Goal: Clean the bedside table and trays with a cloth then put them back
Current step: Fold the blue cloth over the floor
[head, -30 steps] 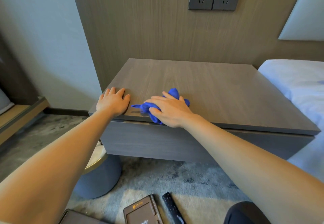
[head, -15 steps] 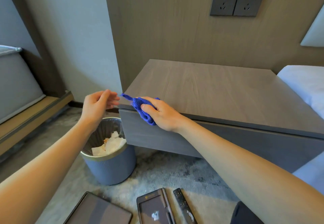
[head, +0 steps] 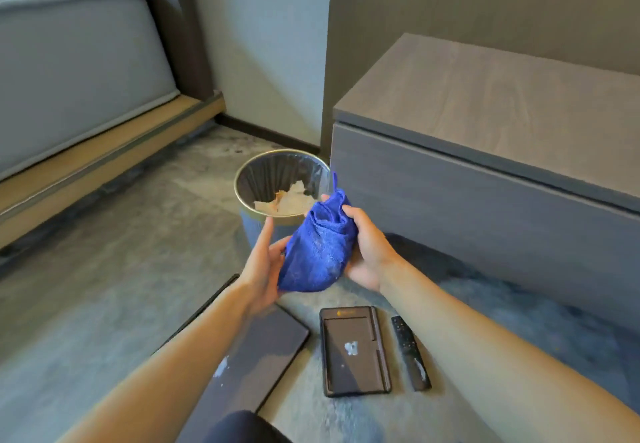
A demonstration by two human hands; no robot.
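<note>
A bunched blue cloth (head: 317, 252) hangs between my hands, just in front of the waste bin (head: 280, 182). My right hand (head: 367, 248) grips the cloth's upper right side. My left hand (head: 265, 266) touches its left and lower side with the forefinger straight. The grey wooden bedside table (head: 491, 103) stands at the right with nothing on its top. On the carpet below lie a large dark tray (head: 256, 349) with a white smear and a smaller dark tray (head: 353, 349) with a white spot.
A black remote control (head: 410, 352) lies to the right of the smaller tray. The waste bin holds crumpled paper. A grey upholstered bed base (head: 79, 71) on a wooden plinth fills the left. Grey carpet (head: 104, 286) covers the floor.
The cloth has left the table's front left corner and come down in front of the bin. Both hands now hold it. The view has tilted down and to the left.
</note>
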